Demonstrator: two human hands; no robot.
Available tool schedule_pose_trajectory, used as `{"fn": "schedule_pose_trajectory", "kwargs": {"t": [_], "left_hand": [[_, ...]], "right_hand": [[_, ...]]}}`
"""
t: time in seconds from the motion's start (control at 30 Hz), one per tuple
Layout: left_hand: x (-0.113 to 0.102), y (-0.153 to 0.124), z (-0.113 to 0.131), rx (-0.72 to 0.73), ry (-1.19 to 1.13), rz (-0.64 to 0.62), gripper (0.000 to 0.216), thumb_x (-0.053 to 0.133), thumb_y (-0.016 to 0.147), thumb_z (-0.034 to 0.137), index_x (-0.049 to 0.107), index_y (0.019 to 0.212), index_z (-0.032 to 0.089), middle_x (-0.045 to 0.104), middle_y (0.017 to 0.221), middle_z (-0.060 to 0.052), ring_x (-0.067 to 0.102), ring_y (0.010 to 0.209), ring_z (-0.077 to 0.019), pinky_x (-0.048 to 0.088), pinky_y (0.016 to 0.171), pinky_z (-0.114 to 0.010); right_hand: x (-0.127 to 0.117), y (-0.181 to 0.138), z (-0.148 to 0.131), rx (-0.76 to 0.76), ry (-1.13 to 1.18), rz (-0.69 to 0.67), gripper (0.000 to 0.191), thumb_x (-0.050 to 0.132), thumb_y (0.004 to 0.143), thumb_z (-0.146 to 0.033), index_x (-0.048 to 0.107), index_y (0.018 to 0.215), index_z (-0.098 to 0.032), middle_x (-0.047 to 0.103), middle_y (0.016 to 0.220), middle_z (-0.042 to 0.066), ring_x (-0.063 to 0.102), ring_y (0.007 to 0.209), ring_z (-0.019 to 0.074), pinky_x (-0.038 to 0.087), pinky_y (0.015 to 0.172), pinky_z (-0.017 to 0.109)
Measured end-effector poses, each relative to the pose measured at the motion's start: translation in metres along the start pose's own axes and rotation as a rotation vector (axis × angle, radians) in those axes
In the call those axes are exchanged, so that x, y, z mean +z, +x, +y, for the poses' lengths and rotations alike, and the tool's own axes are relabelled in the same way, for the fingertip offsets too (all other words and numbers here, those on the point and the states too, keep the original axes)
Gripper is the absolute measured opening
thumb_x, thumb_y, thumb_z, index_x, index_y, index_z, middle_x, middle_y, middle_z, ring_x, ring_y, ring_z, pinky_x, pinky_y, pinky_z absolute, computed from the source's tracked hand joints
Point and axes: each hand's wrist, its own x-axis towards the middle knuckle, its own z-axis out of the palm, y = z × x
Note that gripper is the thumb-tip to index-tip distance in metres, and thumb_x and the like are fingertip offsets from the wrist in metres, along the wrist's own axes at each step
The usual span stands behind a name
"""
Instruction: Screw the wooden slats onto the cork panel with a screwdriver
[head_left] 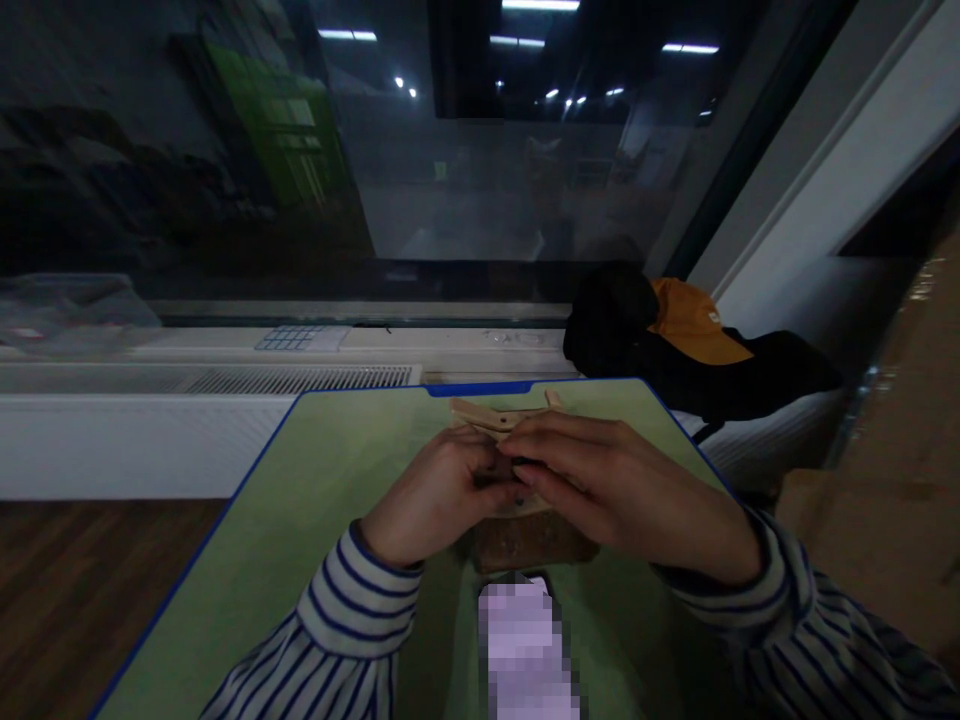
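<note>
My left hand (pixel 442 487) and my right hand (pixel 611 470) meet over the middle of the table. The fingers of both are bent and drawn together, with the tips almost touching. Whatever they pinch is mostly hidden; only a small dark bit shows between them. Just behind the fingertips lie pale wooden pieces (pixel 478 412), at least one with a small hole in it. Below the hands sits a brown block-like thing (pixel 529 543), its top partly covered by the hands and a light piece. A phone (pixel 525 645) with a blurred-out screen lies closest to me.
The green tabletop (pixel 330 470) has a blue edge. Behind it are a white radiator (pixel 300 378) and a windowsill with a clear plastic container (pixel 75 312). An orange and black cap (pixel 694 320) rests on dark cloth at the right, near a cardboard box (pixel 885 520).
</note>
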Motion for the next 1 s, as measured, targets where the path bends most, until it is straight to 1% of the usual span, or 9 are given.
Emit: {"fn": "schedule_pose_trajectory", "kwargs": {"t": [0.1,0.2,0.37,0.5,0.6,0.7,0.77,0.9,1.0], "left_hand": [[-0.002,-0.001,0.002,0.006,0.001,-0.037,0.006,0.065,0.078,0.023,0.068,0.078,0.019,0.070,0.090,-0.003,0.061,0.093,-0.0194,0.045,0.086,-0.035],[-0.003,-0.001,0.003,0.009,0.006,-0.050,0.006,0.064,0.079,0.022,0.068,0.082,0.019,0.070,0.092,-0.003,0.060,0.094,-0.0191,0.043,0.087,-0.034],[-0.003,-0.001,0.003,0.025,-0.038,-0.103,0.006,0.060,0.081,0.020,0.067,0.083,0.019,0.070,0.090,-0.002,0.061,0.094,-0.0180,0.044,0.086,-0.031],[-0.002,-0.002,0.003,0.023,-0.067,-0.093,0.009,0.059,0.080,0.013,0.066,0.084,0.019,0.070,0.094,-0.001,0.062,0.091,-0.0164,0.045,0.083,-0.029],[-0.001,-0.002,0.002,0.035,-0.072,-0.075,0.009,0.062,0.078,0.014,0.067,0.083,0.020,0.070,0.092,0.000,0.062,0.092,-0.0168,0.045,0.084,-0.029],[0.001,-0.001,0.000,0.054,-0.084,-0.043,0.005,0.066,0.076,0.019,0.068,0.081,0.020,0.070,0.092,0.000,0.062,0.091,-0.0165,0.045,0.084,-0.028],[0.002,0.000,-0.001,0.062,-0.087,-0.026,0.004,0.067,0.076,0.020,0.068,0.081,0.020,0.071,0.091,0.001,0.062,0.092,-0.0163,0.044,0.085,-0.028],[0.005,0.000,-0.003,0.064,-0.123,-0.012,0.008,0.062,0.081,0.024,0.069,0.083,0.020,0.071,0.090,0.000,0.062,0.090,-0.0150,0.045,0.082,-0.026],[0.005,0.000,-0.003,0.081,-0.156,-0.031,0.009,0.062,0.081,0.026,0.069,0.083,0.020,0.070,0.091,0.000,0.062,0.089,-0.0144,0.045,0.081,-0.026]], "right_hand": [[0.000,0.000,0.000,-0.018,0.047,0.002,0.026,0.049,0.088,-0.016,0.055,0.114,-0.019,0.061,0.119,0.003,0.052,0.112,0.0127,0.041,0.097,0.028],[0.002,-0.002,0.000,-0.004,0.032,0.021,0.029,0.049,0.088,-0.014,0.054,0.116,-0.020,0.061,0.121,0.002,0.054,0.110,0.0110,0.040,0.097,0.025],[0.003,-0.003,-0.003,0.039,-0.065,0.023,0.025,0.048,0.090,-0.019,0.055,0.114,-0.020,0.064,0.116,0.004,0.058,0.106,0.0151,0.046,0.090,0.028],[0.002,-0.002,-0.006,0.083,-0.153,0.035,0.024,0.050,0.089,-0.021,0.056,0.112,-0.018,0.067,0.107,0.007,0.062,0.097,0.0183,0.049,0.084,0.032],[0.002,-0.003,-0.008,0.078,-0.189,0.029,0.022,0.049,0.089,-0.021,0.059,0.109,-0.018,0.068,0.101,0.008,0.064,0.092,0.0191,0.050,0.082,0.033],[0.003,-0.003,-0.011,0.052,-0.201,0.034,0.021,0.048,0.089,-0.020,0.059,0.107,-0.016,0.067,0.103,0.008,0.062,0.094,0.0195,0.050,0.084,0.035],[0.003,-0.002,-0.012,0.043,-0.186,0.043,0.023,0.049,0.089,-0.020,0.058,0.109,-0.015,0.066,0.108,0.007,0.060,0.100,0.0192,0.049,0.087,0.034],[0.001,-0.002,-0.010,0.040,-0.073,0.072,0.032,0.049,0.089,-0.018,0.052,0.121,-0.016,0.060,0.120,0.005,0.054,0.110,0.0136,0.042,0.096,0.026],[-0.001,-0.003,-0.007,0.023,-0.039,0.059,0.029,0.048,0.089,-0.014,0.056,0.117,-0.017,0.062,0.119,0.002,0.057,0.107,0.0113,0.043,0.093,0.022]]}}
